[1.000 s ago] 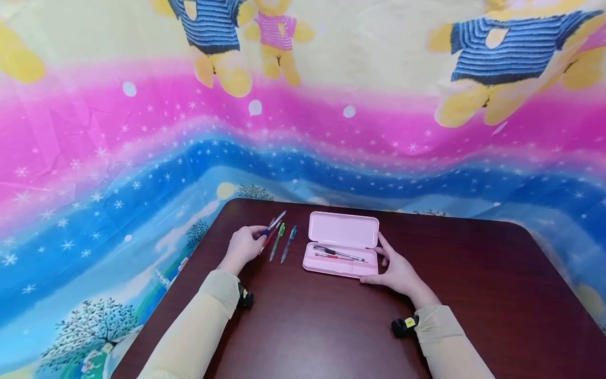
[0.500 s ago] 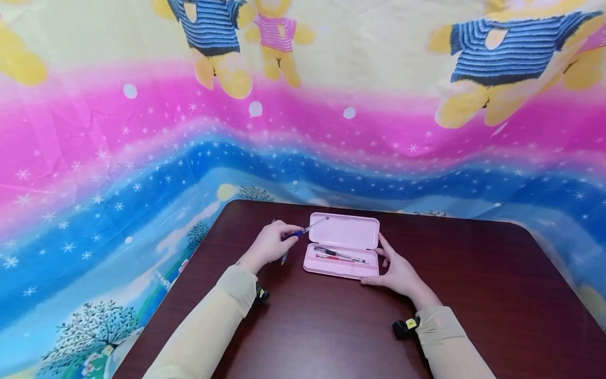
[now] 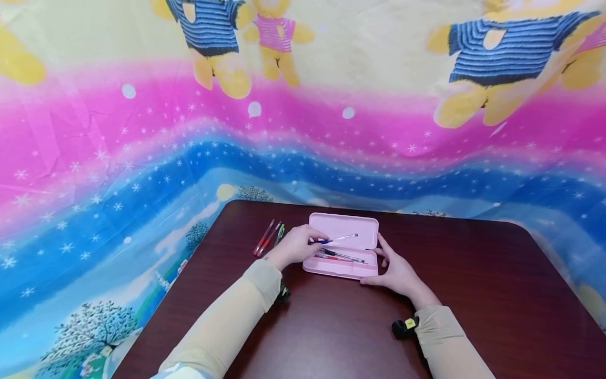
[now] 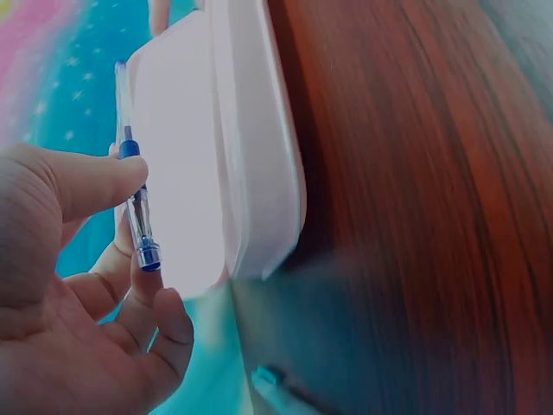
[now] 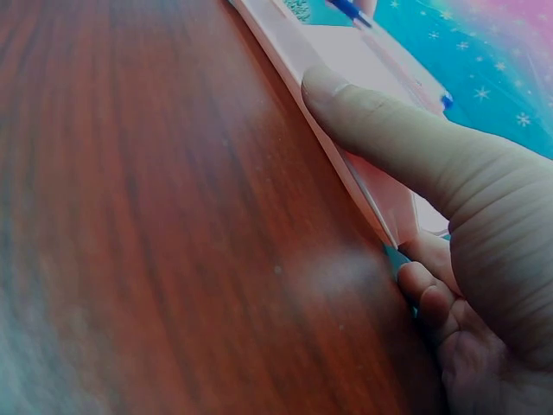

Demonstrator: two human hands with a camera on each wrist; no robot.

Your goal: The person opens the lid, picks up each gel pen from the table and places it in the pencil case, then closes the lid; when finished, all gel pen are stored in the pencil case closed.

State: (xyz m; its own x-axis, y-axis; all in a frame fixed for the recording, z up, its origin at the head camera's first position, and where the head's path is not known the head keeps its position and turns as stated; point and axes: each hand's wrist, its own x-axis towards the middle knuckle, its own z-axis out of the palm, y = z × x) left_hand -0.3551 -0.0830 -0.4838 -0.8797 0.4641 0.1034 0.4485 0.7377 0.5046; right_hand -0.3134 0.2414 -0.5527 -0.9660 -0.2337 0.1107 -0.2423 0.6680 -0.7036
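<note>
My left hand (image 3: 297,245) pinches a clear pen with a blue grip and cap (image 4: 143,220) between thumb and fingers. It holds the pen over the open pink pencil case (image 3: 331,272), the clear end pointing right across the raised lid. Inside the case lie a black pen (image 3: 347,257) and a red pen (image 3: 326,258), partly covered by the left hand. My right hand (image 3: 400,273) holds the case at its right end, thumb (image 5: 371,125) along the front edge and fingers round the side.
Left of the case, two red pens (image 3: 264,239) and a green pen (image 3: 280,231) lie on the dark wooden table (image 3: 331,326), the green one partly behind my left hand. A patterned cloth (image 3: 293,126) hangs behind the table.
My left hand has lifted the blue pen from the group at the left and carried it right, over the pencil case. The right hand stays at the case's right end.
</note>
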